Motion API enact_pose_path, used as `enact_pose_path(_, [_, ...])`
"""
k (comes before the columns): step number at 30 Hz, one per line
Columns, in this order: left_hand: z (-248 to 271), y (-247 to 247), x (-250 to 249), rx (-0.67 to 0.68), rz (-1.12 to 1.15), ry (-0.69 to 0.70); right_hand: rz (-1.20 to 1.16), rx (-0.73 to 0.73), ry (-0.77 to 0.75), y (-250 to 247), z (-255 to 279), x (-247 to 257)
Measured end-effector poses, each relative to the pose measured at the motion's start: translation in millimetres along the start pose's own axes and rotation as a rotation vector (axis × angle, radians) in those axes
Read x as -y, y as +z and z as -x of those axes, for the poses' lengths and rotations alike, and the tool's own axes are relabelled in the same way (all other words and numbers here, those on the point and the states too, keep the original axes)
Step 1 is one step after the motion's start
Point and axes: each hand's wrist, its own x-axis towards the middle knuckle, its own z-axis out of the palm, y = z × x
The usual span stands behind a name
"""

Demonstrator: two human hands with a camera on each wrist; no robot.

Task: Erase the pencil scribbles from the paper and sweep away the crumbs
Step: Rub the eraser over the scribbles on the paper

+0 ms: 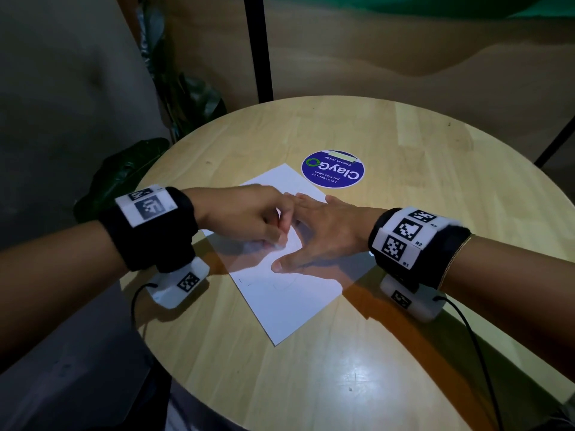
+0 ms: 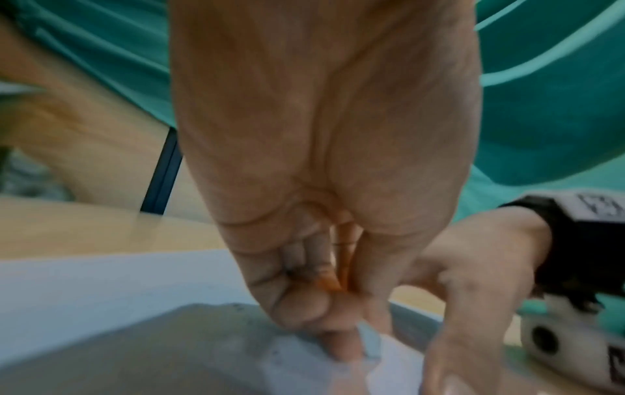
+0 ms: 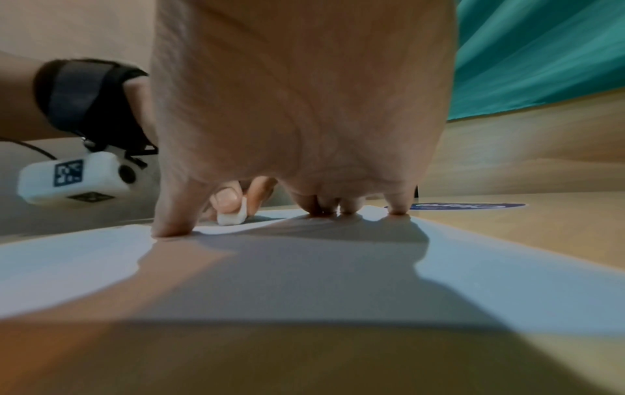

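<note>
A white sheet of paper (image 1: pixel 289 306) lies on the round wooden table (image 1: pixel 420 169), with faint pencil lines (image 1: pixel 284 286) near its middle. My left hand (image 1: pixel 249 217) pinches a small white eraser (image 3: pixel 231 216) and presses it down on the sheet; the eraser (image 2: pixel 370 340) shows at my fingertips in the left wrist view. My right hand (image 1: pixel 314 231) is spread flat with thumb and fingertips (image 3: pixel 172 227) pressing on the paper (image 3: pixel 304 267), just right of the eraser. I cannot make out any crumbs.
A round blue ClayGo sticker (image 1: pixel 332 169) lies on the table beyond the paper. A black pole (image 1: pixel 258 48) and dark plant leaves (image 1: pixel 124 169) stand behind the table's far left edge. Cables run from both wrist cameras.
</note>
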Motion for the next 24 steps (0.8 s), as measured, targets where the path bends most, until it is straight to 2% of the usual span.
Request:
enact_pose_path(2, [-1.6,-4.1,0.9,0.001,-0.026,-0.014,0.004,0.002,0.004,0.2,0.2,-0.4])
enact_pose_path(4, [-5.0,-11.3,6.9,-0.124,-0.122,-0.037,0.012,0.010,0.025,-1.2,2.5,0.5])
enact_pose_path(6, [-5.3,-11.4,8.5,-0.175,-0.148,-0.045,0.020,0.016,0.034,-2.2,3.6,1.5])
enact_pose_path(10, [-0.4,-4.4,1.1,-0.008,-0.035,-0.008,-0.006,-0.001,-0.001,-1.2,0.1,-1.4])
enact_pose_path(14, [-2.4,-12.4,14.4,-0.169,-0.157,-0.023,0.048,0.022,0.039,-1.0,-0.5,-1.8])
enact_pose_path(15, [-1.8,-11.6,15.4,-0.159,-0.135,-0.017,0.044,0.021,0.036,-0.7,-0.6,-1.7])
enact_pose_path(18, [1.5,-7.6,7.7,0.062,0.007,0.024,-0.012,-0.001,0.011,-0.3,-0.7,-3.1])
enact_pose_path(19, [1.2,-9.2,7.1,0.084,0.008,0.026,-0.016,0.001,0.009,-0.6,-0.5,-3.3])
enact_pose_path(22, [-3.9,-16.6,13.8,-0.101,-0.098,-0.003,0.030,0.016,0.021,-1.4,-1.2,-2.8])
enact_pose_path(23, [-4.1,-16.9,14.0,-0.123,-0.094,-0.009,0.033,0.018,0.023,-1.0,-1.3,-2.8])
enact_pose_path(24, [-4.1,-16.1,12.6,-0.081,-0.069,-0.007,0.020,0.013,0.018,-1.0,-0.9,-2.5])
